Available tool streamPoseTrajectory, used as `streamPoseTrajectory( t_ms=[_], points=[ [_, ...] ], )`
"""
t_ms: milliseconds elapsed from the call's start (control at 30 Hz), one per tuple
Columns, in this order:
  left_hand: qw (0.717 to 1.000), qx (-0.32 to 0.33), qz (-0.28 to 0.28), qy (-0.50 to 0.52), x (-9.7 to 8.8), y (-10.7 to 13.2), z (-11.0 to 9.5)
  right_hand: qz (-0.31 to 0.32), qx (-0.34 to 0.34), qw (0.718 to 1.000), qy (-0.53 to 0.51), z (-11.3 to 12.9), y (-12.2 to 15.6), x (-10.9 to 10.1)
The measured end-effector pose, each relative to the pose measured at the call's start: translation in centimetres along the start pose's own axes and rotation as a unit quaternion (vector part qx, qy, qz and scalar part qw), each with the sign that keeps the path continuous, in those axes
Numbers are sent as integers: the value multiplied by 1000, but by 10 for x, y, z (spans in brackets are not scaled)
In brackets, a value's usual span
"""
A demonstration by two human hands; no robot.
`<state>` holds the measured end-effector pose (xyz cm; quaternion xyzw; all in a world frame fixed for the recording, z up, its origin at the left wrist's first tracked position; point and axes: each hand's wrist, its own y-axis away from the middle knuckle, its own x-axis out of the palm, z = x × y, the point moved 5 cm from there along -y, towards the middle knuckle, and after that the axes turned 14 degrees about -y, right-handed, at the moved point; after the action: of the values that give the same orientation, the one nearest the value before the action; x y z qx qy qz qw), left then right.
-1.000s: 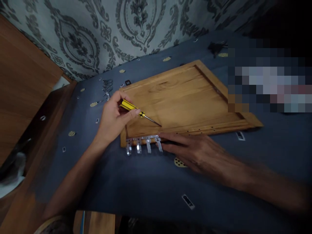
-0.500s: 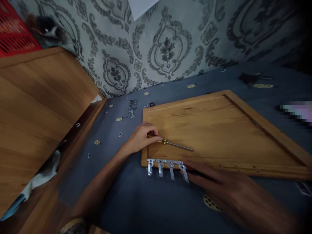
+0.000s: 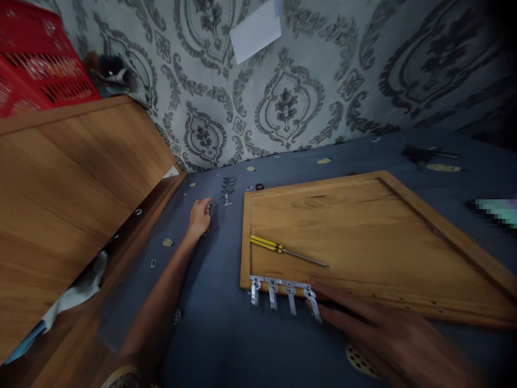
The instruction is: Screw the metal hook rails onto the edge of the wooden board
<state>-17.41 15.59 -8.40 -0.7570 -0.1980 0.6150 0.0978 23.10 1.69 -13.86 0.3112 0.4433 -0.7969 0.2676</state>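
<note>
A wooden panel with a raised frame [image 3: 343, 221] lies on the dark blue patterned cloth. Along its near left edge is a metal hook rail [image 3: 278, 283], its several hooks hanging over the edge. My right hand [image 3: 388, 328] pinches the rail's right end between thumb and fingers. The yellow-handled screwdriver [image 3: 266, 243] rests loose on the panel, tip pointing right. Off the panel to the left, my left hand [image 3: 200, 216] reaches over the cloth, thumb and forefinger slightly apart. Just beyond its fingertips lie small metal pieces [image 3: 227, 191], too small to make out fully.
A large wooden board [image 3: 81, 188] stands on the left, with a red plastic basket [image 3: 44, 59] above it. Patterned wallpaper [image 3: 283, 102] with a white paper [image 3: 256, 32] is behind. A dark tool [image 3: 422, 154] lies at the back right, and a pixelated object [image 3: 496, 213] at the right edge.
My left hand has let go of the screwdriver, which now lies on the panel, and moved left and away towards the small metal pieces. My right hand stays at the rail; the view has tilted up slightly.
</note>
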Motion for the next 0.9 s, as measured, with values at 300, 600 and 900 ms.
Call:
streamPoseTrajectory(
  t_ms=[300, 600, 900],
  points=[
    [999, 10, 25, -35, 12, 1, 2, 4, 0, 1000, -18, 4, -3, -5],
    [997, 14, 36, -60, 10, 3, -2, 17, 1, 1000, 3, 12, -12, -10],
    [994, 42, 62, -79, 10, 7, -11, -9, 0, 1000, 4, 12, -12, -9]
  ],
)
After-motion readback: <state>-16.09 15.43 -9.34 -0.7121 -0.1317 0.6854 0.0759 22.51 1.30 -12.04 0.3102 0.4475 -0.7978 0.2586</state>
